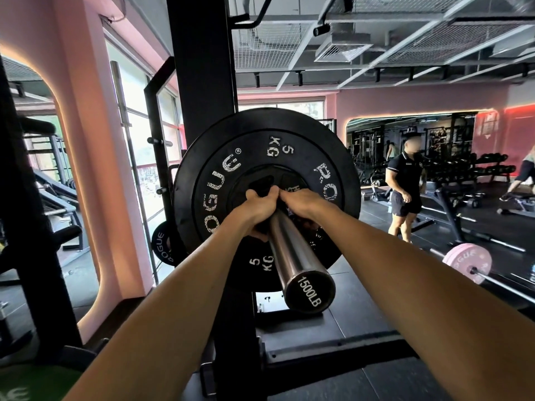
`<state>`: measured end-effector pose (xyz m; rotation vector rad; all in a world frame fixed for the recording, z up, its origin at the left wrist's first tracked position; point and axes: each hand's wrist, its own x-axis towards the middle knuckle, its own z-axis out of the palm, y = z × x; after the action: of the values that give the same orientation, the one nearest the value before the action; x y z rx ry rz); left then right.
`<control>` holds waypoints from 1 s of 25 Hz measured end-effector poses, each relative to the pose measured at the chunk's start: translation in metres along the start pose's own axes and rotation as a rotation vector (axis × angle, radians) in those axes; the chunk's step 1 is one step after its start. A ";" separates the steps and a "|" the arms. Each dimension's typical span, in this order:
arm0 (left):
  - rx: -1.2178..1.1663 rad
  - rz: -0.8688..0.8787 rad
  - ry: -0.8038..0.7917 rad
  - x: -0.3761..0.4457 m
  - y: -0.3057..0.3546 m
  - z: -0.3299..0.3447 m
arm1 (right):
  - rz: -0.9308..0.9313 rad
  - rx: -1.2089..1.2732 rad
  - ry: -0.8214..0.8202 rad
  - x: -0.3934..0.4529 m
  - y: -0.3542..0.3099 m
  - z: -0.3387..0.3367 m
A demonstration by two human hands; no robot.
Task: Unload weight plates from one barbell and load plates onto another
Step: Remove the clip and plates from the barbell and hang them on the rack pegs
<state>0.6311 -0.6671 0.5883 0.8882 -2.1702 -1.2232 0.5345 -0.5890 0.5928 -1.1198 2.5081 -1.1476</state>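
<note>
Black 5 kg plate [231, 180] on chrome barbell sleeve [292, 256]

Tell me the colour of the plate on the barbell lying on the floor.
Pale pink plate with white lettering, seen in the head view.

The walls [405, 102] are pink, with a thin strip of warm light around the arched mirrors [411, 134]. On the left, tall windows [139, 134] let in bright daylight. The ceiling [405, 30] is open, with grey metal mesh panels, an air vent [341, 49] and black track lamps [321, 30]. The floor [376, 314] is covered with dark rubber tiles. At the far right stands a long rack of dumbbells [477, 166], and near it some black benches [451, 201]. A person in dark sports clothes [405, 186] stands in front of the mirror.
</note>
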 end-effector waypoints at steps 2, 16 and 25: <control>-0.042 -0.016 -0.005 -0.002 0.000 0.000 | -0.003 0.005 -0.026 0.005 0.000 0.000; -0.377 0.025 -0.002 0.002 -0.018 0.010 | -0.161 0.141 0.209 0.018 0.010 0.007; -0.527 -0.056 -0.004 -0.012 -0.022 0.009 | -0.027 0.317 -0.030 0.009 0.025 -0.005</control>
<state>0.6395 -0.6623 0.5637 0.7179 -1.6982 -1.7109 0.5116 -0.5819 0.5803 -1.0759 2.1923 -1.4592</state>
